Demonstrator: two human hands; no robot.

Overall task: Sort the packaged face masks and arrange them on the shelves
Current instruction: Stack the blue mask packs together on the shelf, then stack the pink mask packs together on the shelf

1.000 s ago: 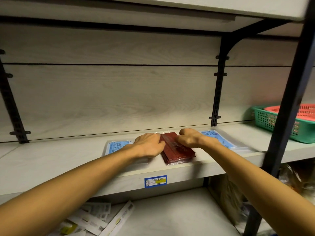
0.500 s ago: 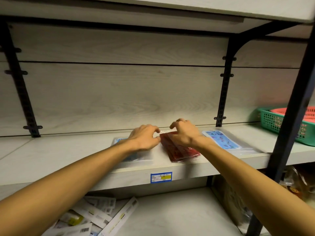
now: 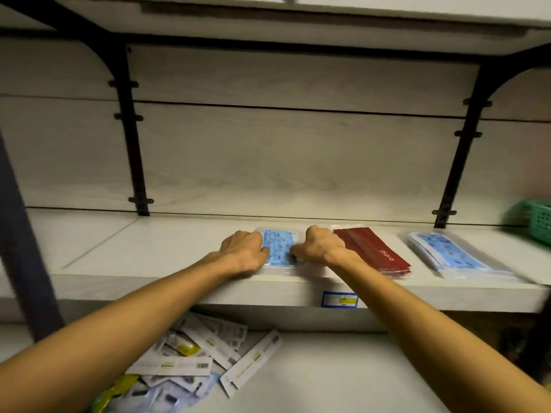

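hands: both slid off the red mask pack (image 3: 372, 251) onto the blue mask pack (image 3: 279, 247) next to it
left hand (image 3: 243, 251): now gripping the blue pack's left edge
right hand (image 3: 320, 244): now on its right edge, fingers curled
red pack: let go, sitting at the shelf (image 3: 167, 248) front edge

my two hands sit on the shelf (image 3: 167, 248) at its front edge, the left hand (image 3: 243, 251) and right hand (image 3: 323, 245) flanking a blue pack (image 3: 278, 248). at 3 o'clock of the right hand the red stack (image 3: 372, 251) touches it, blocking that side; further on lies another blue stack (image 3: 447, 254), then a green basket (image 3: 536, 225). at 9 o'clock of the left hand the shelf lies bare up to a bracket (image 3: 134, 144). at 12 o'clock there is open board to the back wall (image 3: 283, 162).
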